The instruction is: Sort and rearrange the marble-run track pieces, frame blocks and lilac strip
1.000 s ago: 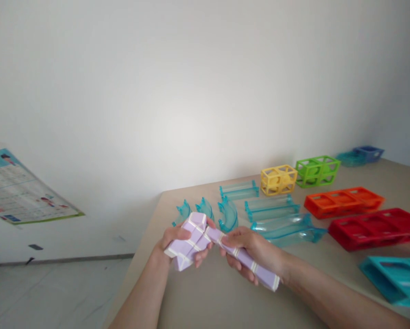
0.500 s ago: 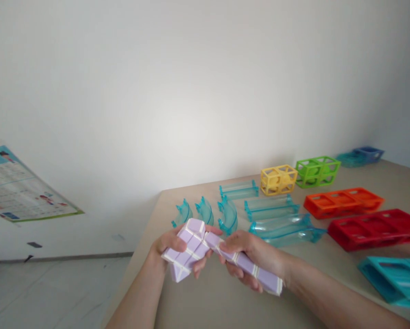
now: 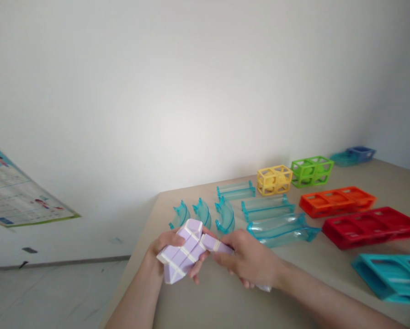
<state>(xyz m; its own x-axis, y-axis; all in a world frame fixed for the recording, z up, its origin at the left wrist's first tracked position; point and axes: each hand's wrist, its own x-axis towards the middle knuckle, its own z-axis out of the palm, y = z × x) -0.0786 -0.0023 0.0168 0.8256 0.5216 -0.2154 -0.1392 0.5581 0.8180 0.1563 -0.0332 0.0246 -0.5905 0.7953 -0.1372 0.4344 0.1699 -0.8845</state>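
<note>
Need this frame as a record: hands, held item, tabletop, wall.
left_hand: left hand grips the folded block of a purple-and-white segmented toy, thumb on top
right_hand: right hand wraps the toy's straight section, hiding much of it
toy_join: sections meet between the hands; exact joint unclear
table_middle: three curved clear-blue pieces, straight clear-blue pieces to their right
table_right: yellow frame, green frame, orange frame, red frame, teal frame
wall: poster, at left

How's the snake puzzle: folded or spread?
Partly folded: the purple snake puzzle bunches in the left hand and runs straight into the right hand.
</note>
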